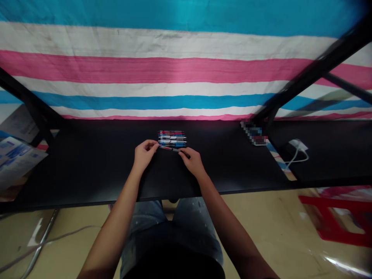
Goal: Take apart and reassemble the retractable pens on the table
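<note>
On the black table (87,162) lies a neat row of several pens (172,138), side by side, with red, white and blue barrels. Just in front of that row I hold one more pen (168,148) level between both hands. My left hand (144,154) pinches its left end with fingers closed. My right hand (192,160) pinches its right end, fingers also closed. The held pen sits right beside the nearest pen of the row; whether it touches the table I cannot tell.
A striped pink, white and blue cloth (174,69) hangs behind the table. A white charger with cable (298,146) lies at the right, past a black slanted frame bar (314,66). Papers (14,155) sit at the left. A red stool (340,221) stands on the floor.
</note>
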`<action>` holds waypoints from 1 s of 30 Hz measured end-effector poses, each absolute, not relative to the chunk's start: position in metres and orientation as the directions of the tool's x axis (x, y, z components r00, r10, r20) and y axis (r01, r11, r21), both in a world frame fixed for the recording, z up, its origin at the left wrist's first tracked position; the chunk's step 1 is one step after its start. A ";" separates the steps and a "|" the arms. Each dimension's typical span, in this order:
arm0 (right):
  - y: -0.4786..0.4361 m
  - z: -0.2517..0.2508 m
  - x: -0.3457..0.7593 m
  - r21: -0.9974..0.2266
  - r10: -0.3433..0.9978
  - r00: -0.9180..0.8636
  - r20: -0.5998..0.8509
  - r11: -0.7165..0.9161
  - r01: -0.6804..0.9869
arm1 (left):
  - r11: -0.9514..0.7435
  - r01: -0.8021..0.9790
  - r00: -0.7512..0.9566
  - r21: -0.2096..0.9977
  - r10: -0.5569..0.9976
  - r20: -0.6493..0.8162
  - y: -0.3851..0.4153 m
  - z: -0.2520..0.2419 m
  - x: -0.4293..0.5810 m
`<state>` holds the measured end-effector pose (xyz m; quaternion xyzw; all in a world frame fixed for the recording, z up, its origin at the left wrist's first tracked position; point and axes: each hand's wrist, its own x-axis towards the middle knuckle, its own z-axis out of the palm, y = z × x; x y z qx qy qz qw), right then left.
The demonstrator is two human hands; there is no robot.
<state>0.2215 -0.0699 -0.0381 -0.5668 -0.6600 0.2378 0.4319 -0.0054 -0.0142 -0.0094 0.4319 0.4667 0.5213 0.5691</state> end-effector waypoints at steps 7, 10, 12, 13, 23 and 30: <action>-0.067 -0.042 0.223 -0.819 0.951 0.133 0.279 0.164 0.550 | -0.038 -0.047 0.132 0.998 0.990 0.044 -0.010 -0.010 -0.017; -0.067 -0.040 0.223 -0.793 0.949 0.105 0.297 0.184 0.580 | 0.013 -0.047 0.109 0.999 0.994 -0.008 -0.011 -0.009 -0.016; -0.067 -0.039 0.223 -0.783 0.949 0.088 0.303 0.195 0.591 | -0.032 0.046 0.108 0.998 0.994 0.027 -0.011 -0.010 -0.015; -0.067 -0.039 0.223 -0.782 0.949 0.089 0.304 0.195 0.592 | -0.078 0.127 0.110 0.989 0.992 0.064 -0.012 -0.010 -0.015; -0.065 -0.041 0.218 -0.741 0.928 0.194 0.317 0.115 0.662 | -0.434 0.676 0.308 0.596 0.901 0.306 -0.019 -0.019 -0.006; -0.065 -0.044 0.223 -0.716 0.913 0.247 0.325 0.067 0.694 | -0.414 0.763 0.231 0.498 0.893 0.387 -0.017 -0.020 -0.002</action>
